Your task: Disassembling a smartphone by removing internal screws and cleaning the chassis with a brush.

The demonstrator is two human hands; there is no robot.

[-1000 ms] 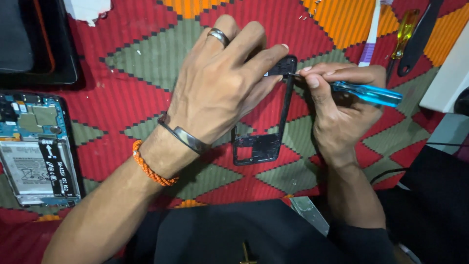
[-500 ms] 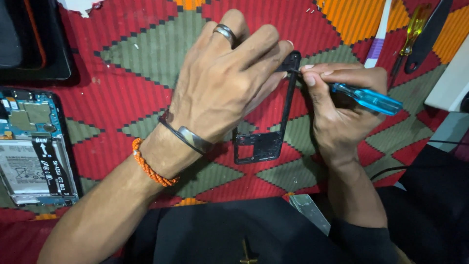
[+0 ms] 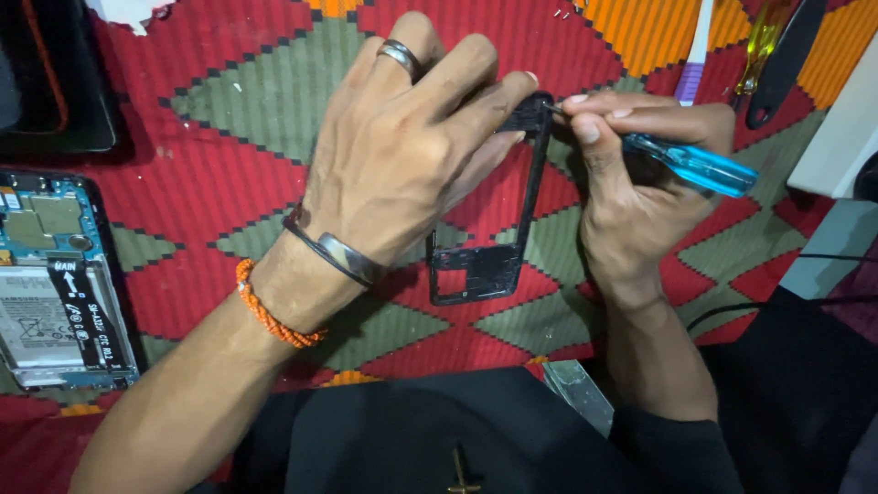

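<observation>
While both hands meet at the frame's top corner, the scene reads as follows.

Left grip: left hand (image 3: 402, 155) pinches the upper end of the black phone frame (image 3: 498, 238), fingers curled over it and thumb beneath; a ring sits on one finger.
Right grip: right hand (image 3: 631, 183) is closed around a blue screwdriver (image 3: 690, 165), thumb and forefinger pressed together near the tip.
Tool contact: screwdriver tip sits at the frame's top right corner, just beside the left fingertips.
Frame: held slightly tilted above the cloth, lower end nearest the person, its middle open so the pattern shows through.
Wrist: a metal bangle (image 3: 334, 247) and an orange bead bracelet (image 3: 270, 311) sit on the left forearm.
Cloth: red, green and orange patterned cloth (image 3: 238, 119) lies under everything.
Left side: an opened phone (image 3: 59, 284) lies flat, showing its blue board and battery, well apart from the hands.
Top right: a yellow-handled tool (image 3: 764, 41) and a black tool (image 3: 782, 64) lie side by side beyond the right hand.
Bottom: dark clothing (image 3: 412, 439) fills the lower edge.
</observation>
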